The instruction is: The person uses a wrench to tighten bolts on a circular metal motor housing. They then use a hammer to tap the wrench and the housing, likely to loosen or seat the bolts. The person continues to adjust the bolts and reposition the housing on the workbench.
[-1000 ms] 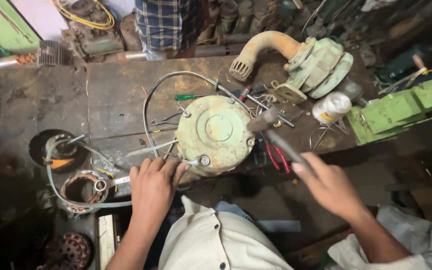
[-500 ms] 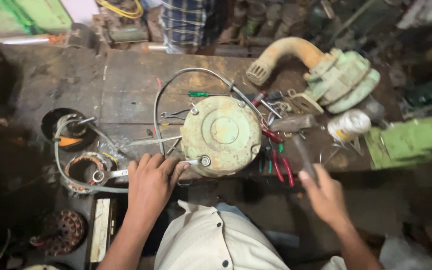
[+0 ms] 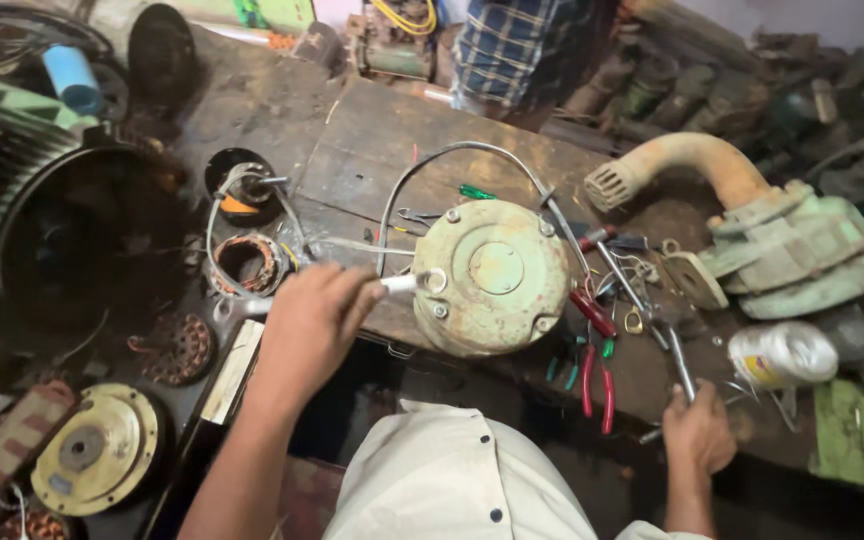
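Green round motor housing [image 3: 492,275] touched by left hand [image 3: 307,325]'s closed grip; right hand [image 3: 697,435] grips a metal tool [image 3: 680,365].

Bare wooden bench [image 3: 372,150] behind the round motor housing [image 3: 492,275] lies open; red-handled pliers [image 3: 592,375] crowd its right

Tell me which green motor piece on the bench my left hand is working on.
The round pale-green motor housing at the bench's front edge; your left hand holds a tool against it. The other green casting, with the curved pipe, lies untouched at the right.
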